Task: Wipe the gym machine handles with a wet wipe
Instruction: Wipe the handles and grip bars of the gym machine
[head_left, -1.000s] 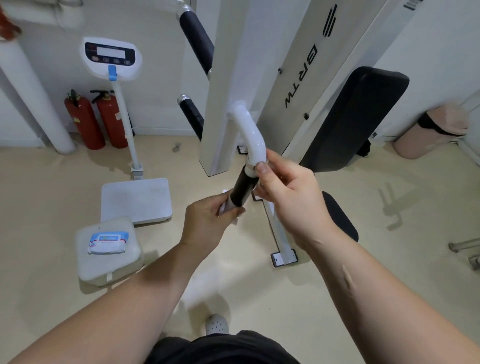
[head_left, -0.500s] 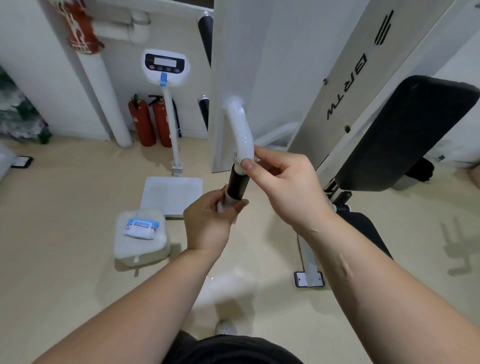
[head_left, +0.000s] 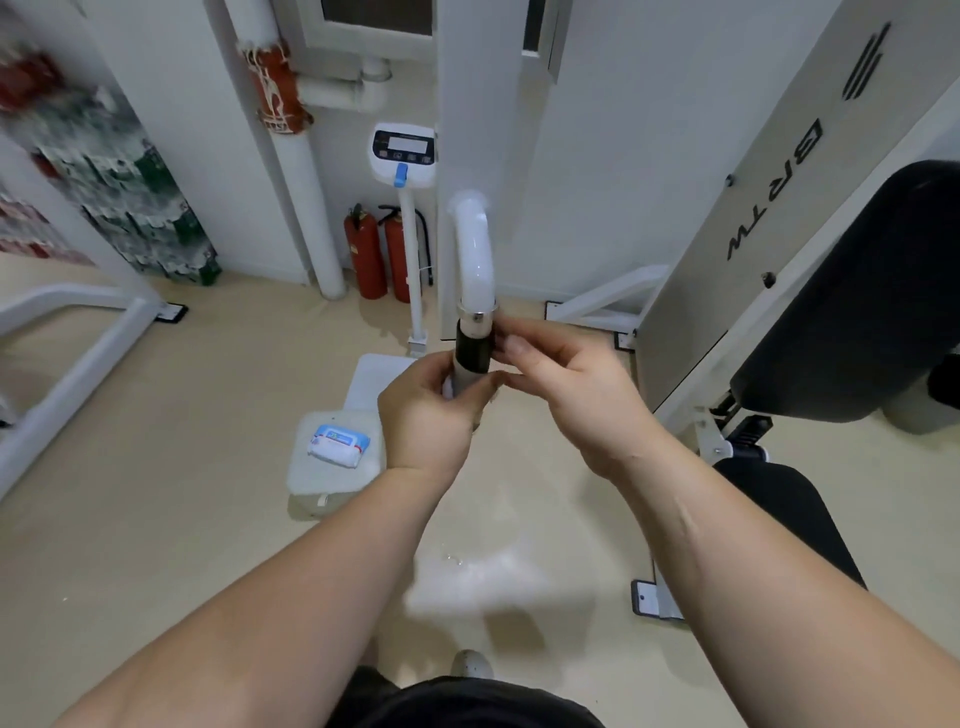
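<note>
A beige floor (head_left: 156, 467) and white walls are framing the scene, with the white gym machine (head_left: 779, 182) and its black pad (head_left: 857, 312) standing to the right, and a standing scale (head_left: 402, 150) and two red fire extinguishers (head_left: 379, 254) sitting against the far wall. A pack of wet wipes (head_left: 337, 446) is lying on a pale stool (head_left: 317, 483) below the left hand. The left hand (head_left: 431, 415) is gripping the lower end of the black handle (head_left: 471, 348), fingers clamped around it with a whitish wipe (head_left: 448, 387) showing at them, while the right hand (head_left: 571, 395) is pinching the handle just above, thumb and fingertips closed on it.
</note>
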